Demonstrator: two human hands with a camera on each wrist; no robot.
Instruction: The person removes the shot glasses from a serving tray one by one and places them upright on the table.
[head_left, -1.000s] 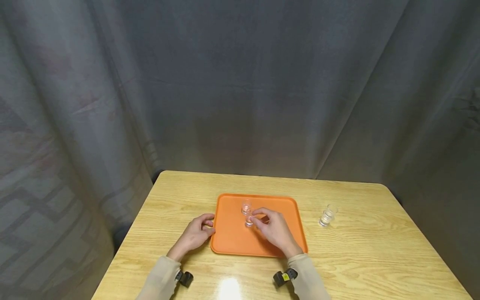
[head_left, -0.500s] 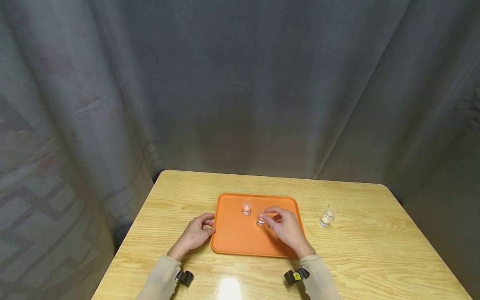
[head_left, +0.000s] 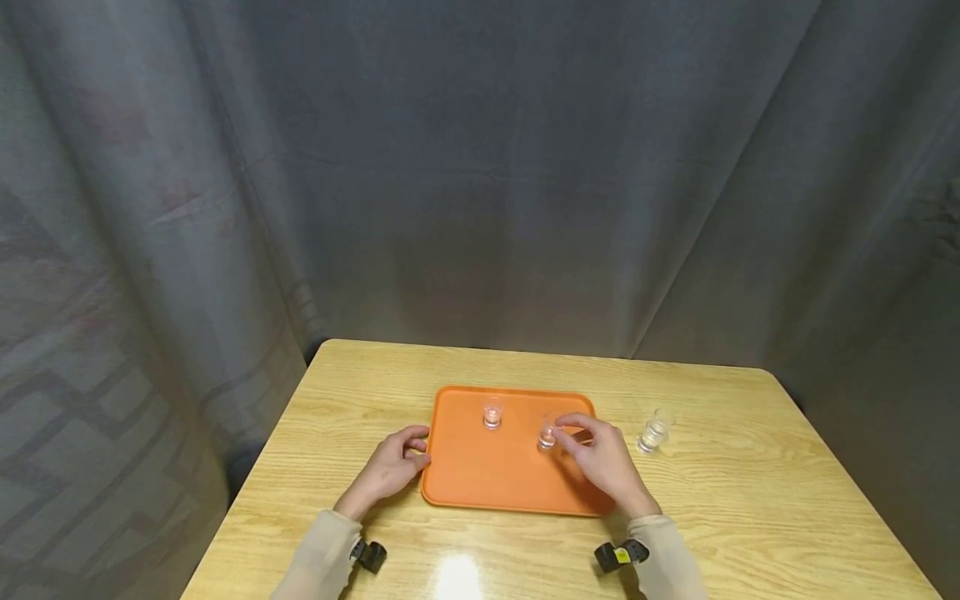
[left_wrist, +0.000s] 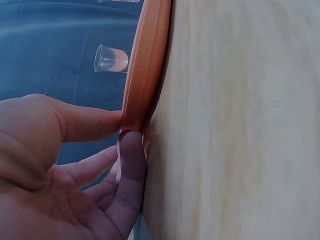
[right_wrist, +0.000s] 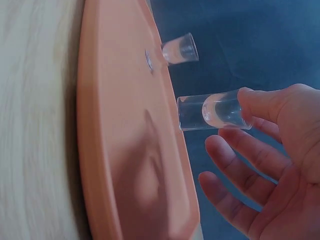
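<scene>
While dark-grey fabric curtains hang beyond the pale wood-grained desk's far edge, a small, clear, flared cup sits upright in the right hand, thumb and finger pinching its rim, over the rectangular orange tray, nearer its right edge; the left hand, fingers curled, pinches the tray's left edge.

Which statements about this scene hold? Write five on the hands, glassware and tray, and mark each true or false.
1. The right hand pinches a clear shot glass near its rim. True.
2. A second shot glass stands upright on the orange tray. True.
3. The left hand touches the orange tray's right edge. False: it is at the left edge.
4. Clear glassware stands on the table. True.
5. The clear shot glass is left of the second shot glass. False: it is to the right.
</scene>
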